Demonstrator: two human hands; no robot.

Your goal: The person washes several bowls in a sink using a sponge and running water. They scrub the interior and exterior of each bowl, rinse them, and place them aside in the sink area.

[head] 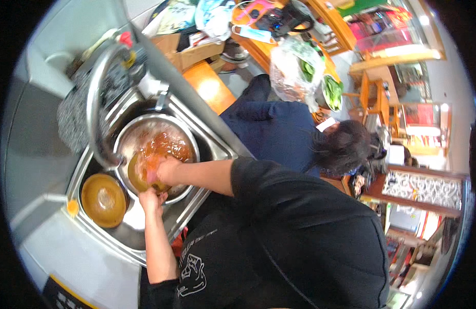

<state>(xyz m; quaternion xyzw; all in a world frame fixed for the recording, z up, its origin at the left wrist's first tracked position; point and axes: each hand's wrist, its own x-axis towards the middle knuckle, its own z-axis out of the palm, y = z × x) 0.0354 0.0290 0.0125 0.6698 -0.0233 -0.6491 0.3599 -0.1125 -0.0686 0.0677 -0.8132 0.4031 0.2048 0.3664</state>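
A round stainless steel basin [126, 135] sits in the metal sink [145, 239], with orange-red liquid [166, 145] in it. Over this basin my left hand [151, 201] grips the near rim of a yellow-brown bowl [135, 175], which is tilted. My right hand [166, 172] reaches inside that bowl, its fingers blurred. Something pinkish shows at the fingertips; whether it is a cloth or part of the hand I cannot tell. A second yellow-brown bowl [105, 201] stands in the sink beside the basin. The curved faucet [94, 104] arches above, its spout by the basin's edge.
A dark grey cloth [74, 116] hangs behind the faucet. Across the counter's raised edge [207, 108], a person in dark blue [276, 131] sits close to my right arm. Beyond are a wooden table with a plastic bag [296, 69], leafy greens [332, 92] and a face mask [255, 34].
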